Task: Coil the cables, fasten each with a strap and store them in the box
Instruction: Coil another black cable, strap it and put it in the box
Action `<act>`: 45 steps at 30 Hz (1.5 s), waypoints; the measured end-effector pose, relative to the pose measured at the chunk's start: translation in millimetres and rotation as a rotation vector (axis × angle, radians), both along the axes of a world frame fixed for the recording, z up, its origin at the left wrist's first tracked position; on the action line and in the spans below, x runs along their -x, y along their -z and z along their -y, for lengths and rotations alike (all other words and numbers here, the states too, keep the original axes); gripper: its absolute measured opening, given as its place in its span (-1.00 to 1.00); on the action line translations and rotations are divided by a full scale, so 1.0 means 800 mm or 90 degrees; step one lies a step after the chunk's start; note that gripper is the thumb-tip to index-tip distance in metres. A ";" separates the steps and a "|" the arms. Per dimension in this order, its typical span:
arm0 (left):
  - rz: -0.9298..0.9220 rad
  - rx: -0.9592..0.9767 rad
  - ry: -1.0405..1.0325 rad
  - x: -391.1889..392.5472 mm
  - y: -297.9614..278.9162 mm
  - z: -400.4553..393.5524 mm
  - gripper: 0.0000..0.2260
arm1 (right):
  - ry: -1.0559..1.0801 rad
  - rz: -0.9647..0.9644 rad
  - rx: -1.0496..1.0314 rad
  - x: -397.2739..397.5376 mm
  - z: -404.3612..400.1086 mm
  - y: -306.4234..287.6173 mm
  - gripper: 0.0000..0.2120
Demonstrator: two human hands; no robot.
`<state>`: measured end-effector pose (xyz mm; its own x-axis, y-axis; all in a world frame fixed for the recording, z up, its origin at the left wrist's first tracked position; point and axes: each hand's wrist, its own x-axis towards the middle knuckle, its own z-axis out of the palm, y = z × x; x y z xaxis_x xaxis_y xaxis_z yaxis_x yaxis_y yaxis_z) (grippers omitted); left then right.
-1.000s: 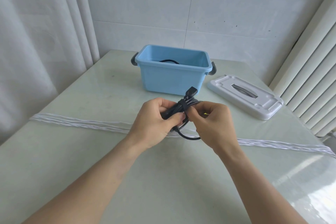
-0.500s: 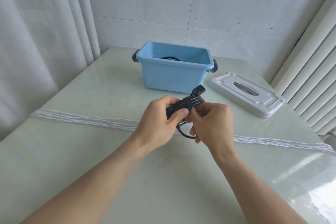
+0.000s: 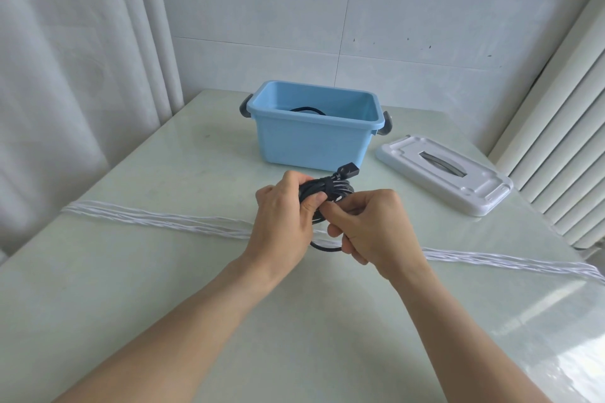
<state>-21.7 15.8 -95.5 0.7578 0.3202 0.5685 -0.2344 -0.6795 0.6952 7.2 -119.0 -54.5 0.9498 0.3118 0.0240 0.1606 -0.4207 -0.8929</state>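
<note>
Both hands hold the coiled black cable point(image 3: 327, 188) just above the worktop point(image 3: 163, 271). The left hand point(image 3: 281, 222) has its grip closed round the bundle; the right hand point(image 3: 373, 226) pinches at its near side, probably working the strap. The open blue box point(image 3: 311, 141) lies straight ahead, beyond the plug point(image 3: 347, 170), about equally near either hand.
</note>
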 end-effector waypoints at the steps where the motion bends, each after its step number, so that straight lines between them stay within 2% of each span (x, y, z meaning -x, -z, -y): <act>1: 0.002 0.001 -0.005 0.000 0.000 0.000 -0.88 | -0.008 0.003 0.006 0.000 0.000 0.000 -0.70; 9: -0.032 0.046 -0.031 -0.006 0.009 0.003 -0.82 | -0.069 0.043 0.035 0.000 0.001 0.005 -0.64; 12: -0.039 0.061 -0.035 -0.007 0.009 -0.001 -0.86 | -0.103 0.059 0.045 -0.002 0.003 0.004 -0.65; 14: -0.035 0.085 -0.027 -0.009 0.007 -0.006 -0.93 | -0.130 0.062 0.054 -0.005 0.006 0.003 -0.70; 17: -0.044 0.100 -0.028 -0.010 0.004 -0.010 -0.89 | -0.165 0.051 0.036 -0.005 0.003 0.007 -0.85; 20: -0.046 0.070 -0.017 -0.011 0.007 -0.010 -0.88 | -0.180 0.032 -0.003 -0.006 0.001 0.008 -0.85; 22: -0.043 0.042 0.003 -0.009 0.007 -0.008 -0.93 | -0.183 0.015 -0.036 -0.007 0.004 0.005 -0.80; 29: 0.001 -0.119 -0.013 -0.007 0.002 -0.006 -0.82 | -0.195 0.018 -0.100 -0.011 0.010 0.004 -0.76; 33: 0.013 -0.179 -0.012 -0.010 0.000 -0.006 -0.77 | -0.140 0.010 -0.195 -0.011 0.010 0.002 -0.73; 36: 0.013 -0.198 0.012 -0.013 0.002 -0.005 -0.78 | -0.077 -0.003 -0.277 -0.008 0.006 0.001 -0.72; 42: 0.026 -0.210 0.060 -0.011 -0.007 -0.002 -0.79 | 0.006 -0.126 -0.390 -0.004 0.004 -0.007 -0.74; 45: 0.034 -0.224 0.106 -0.009 -0.010 -0.008 -0.93 | -0.001 -0.162 -0.400 -0.004 0.006 -0.009 -0.75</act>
